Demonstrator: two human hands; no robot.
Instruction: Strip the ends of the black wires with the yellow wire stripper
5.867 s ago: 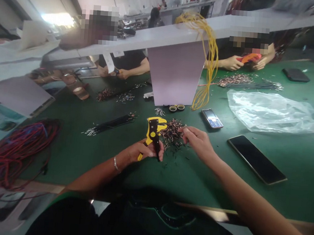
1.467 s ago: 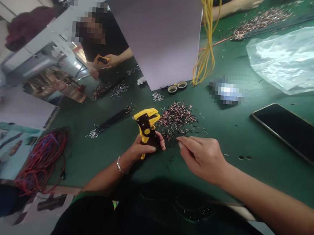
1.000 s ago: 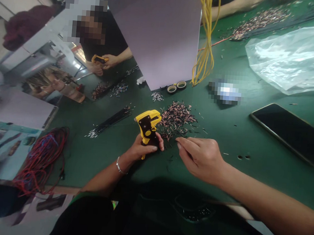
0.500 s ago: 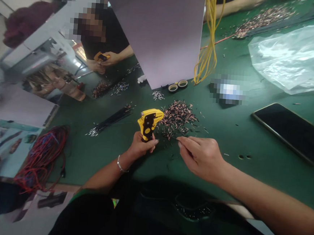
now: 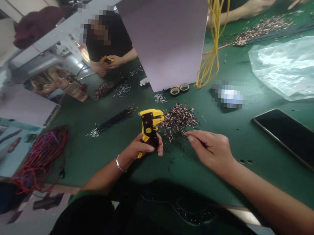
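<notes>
Hold the wire stripper (image 5: 147, 122), probably rigid and light, by its handles (image 5: 151, 138) over the desk (image 5: 85, 159) beside wire clippings (image 5: 180, 116), with left grip (image 5: 137, 146) clamped around it and right grip (image 5: 215, 146) pinched on an apparent wire piece (image 5: 184, 133).

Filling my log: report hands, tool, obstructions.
Left hand gripping yellow tool. Right hand pinched shut, contents too small to tell. Wire bits heaped beside tool.

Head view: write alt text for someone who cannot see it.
The left hand grips a yellow and black tool beside a pile of short coppery and black pieces; the right hand is pinched shut at the pile's edge. A black wire bundle and a dark phone lie on the green table.
</notes>
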